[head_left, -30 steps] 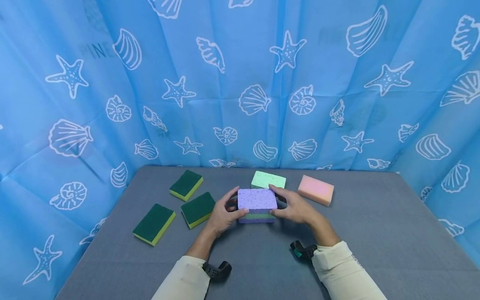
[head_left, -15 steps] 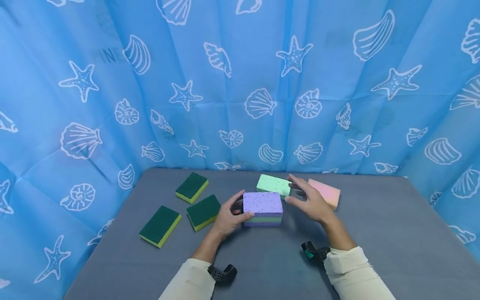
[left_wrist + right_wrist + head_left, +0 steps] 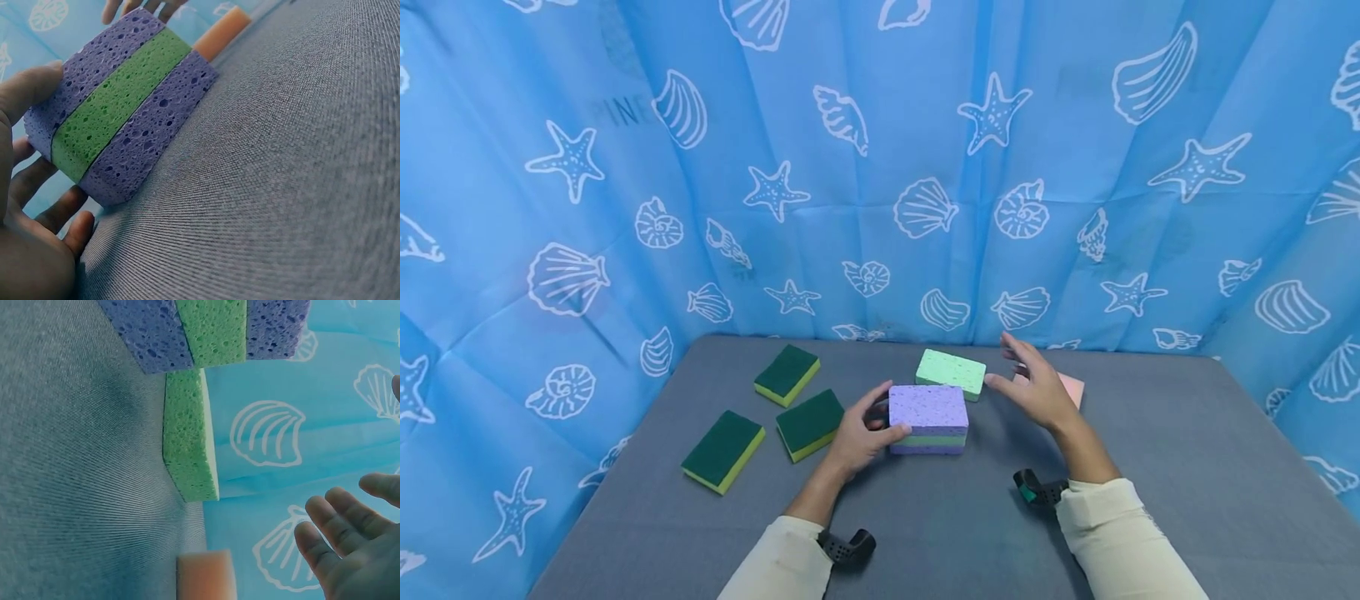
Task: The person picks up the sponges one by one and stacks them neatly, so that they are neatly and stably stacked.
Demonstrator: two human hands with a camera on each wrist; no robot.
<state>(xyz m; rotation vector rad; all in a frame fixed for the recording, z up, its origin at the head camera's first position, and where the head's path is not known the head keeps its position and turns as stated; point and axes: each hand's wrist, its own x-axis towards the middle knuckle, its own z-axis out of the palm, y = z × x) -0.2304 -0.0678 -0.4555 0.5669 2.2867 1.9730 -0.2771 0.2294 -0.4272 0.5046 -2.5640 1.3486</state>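
Head view: the left hand (image 3: 859,437) grips the left end of a stacked purple-green-purple rectangular sponge block (image 3: 928,417) mid grey worktop (image 3: 1150,500), while the right hand (image 3: 1037,390) hovers spread above a peach sponge (image 3: 1072,387). Left wrist view shows thumb and fingers (image 3: 59,212) wrapping that block (image 3: 119,106); right wrist view has fingers (image 3: 325,540) loose, holding nothing, near a mint green rectangular sponge (image 3: 187,434)

Purple-green-purple sponge stack (image 3: 928,418), light green sponge (image 3: 951,372), pink sponge (image 3: 1071,387), blue seashell-patterned curtain (image 3: 880,167).
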